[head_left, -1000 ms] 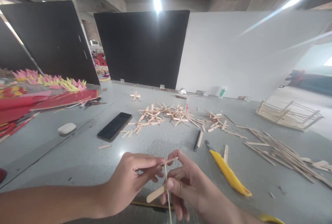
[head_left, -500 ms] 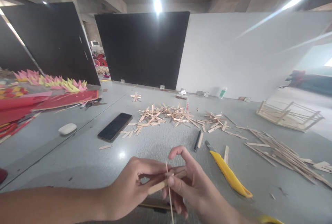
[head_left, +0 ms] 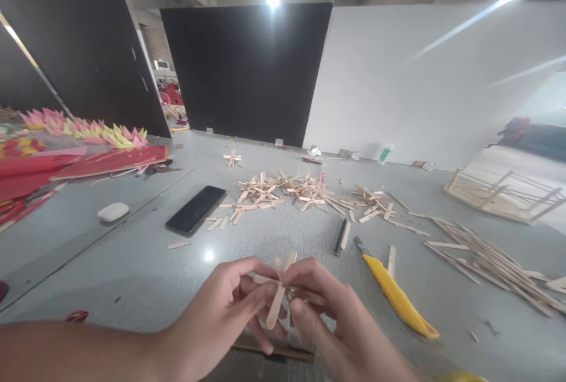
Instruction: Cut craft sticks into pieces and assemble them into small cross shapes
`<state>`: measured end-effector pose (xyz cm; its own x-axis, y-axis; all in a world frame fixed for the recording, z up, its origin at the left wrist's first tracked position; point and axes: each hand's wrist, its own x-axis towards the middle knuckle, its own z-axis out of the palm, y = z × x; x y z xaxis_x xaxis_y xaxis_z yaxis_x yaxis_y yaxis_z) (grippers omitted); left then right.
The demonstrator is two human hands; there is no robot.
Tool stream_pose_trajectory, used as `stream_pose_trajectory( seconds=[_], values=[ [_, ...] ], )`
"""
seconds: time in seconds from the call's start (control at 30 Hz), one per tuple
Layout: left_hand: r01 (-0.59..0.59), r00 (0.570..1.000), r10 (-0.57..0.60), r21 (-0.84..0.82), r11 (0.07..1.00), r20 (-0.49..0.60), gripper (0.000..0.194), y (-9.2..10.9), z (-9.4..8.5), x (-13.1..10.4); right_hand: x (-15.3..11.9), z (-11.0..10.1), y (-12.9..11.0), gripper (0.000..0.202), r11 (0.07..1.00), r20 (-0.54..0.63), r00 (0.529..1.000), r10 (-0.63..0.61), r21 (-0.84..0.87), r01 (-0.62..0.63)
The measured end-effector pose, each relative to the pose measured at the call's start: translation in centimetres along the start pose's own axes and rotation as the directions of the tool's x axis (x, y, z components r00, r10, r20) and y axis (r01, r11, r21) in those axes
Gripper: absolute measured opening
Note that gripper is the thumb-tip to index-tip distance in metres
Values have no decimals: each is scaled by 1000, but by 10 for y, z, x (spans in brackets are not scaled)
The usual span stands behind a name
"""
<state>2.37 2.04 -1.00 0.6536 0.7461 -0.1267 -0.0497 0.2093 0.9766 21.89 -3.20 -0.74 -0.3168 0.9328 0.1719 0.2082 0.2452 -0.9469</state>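
Observation:
Crossed wooden sticks (head_left: 275, 306) are held between my two hands at the bottom centre, fanning out like a star. My left hand (head_left: 236, 302) pinches them from the left, thumb near the crossing. My right hand (head_left: 325, 305) has its fingers closed on the sticks' right side. Parts of the sticks are hidden behind my fingers. Beyond my hands lies a heap of short wooden pieces (head_left: 265, 187), some crossed. A dark pen (head_left: 340, 237) and a yellow-handled cutter (head_left: 395, 293) lie to the right of my hands.
A black phone (head_left: 196, 210) and a white case (head_left: 113, 212) lie to the left. Long thin sticks (head_left: 490, 258) are piled at right, near a wooden frame (head_left: 504, 193). Pink and yellow paper shapes (head_left: 88, 128) stand at far left. Panels (head_left: 247, 69) rise behind.
The sticks in my hands have turned, so the crossed shape now faces the camera more. My right index finger has come down onto them. The view has shifted slightly.

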Motion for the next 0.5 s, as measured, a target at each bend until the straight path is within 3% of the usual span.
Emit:
stream_pose_trajectory(
  seconds=[0.2,0.37,0.5],
  values=[
    [-27,999,26,27,999,26,32,7,-6,3,2,-15,-9,22,932,-66,991,-116,-351,86],
    [1,1000,-2,36,999,25,30,9,-7,-1,5,-18,-7,24,907,-57,971,-234,-372,197],
    [51,996,-46,-72,996,76,32,10,-4,0,3,-13,-4,28,903,-28,977,-214,-388,186]
  ],
)
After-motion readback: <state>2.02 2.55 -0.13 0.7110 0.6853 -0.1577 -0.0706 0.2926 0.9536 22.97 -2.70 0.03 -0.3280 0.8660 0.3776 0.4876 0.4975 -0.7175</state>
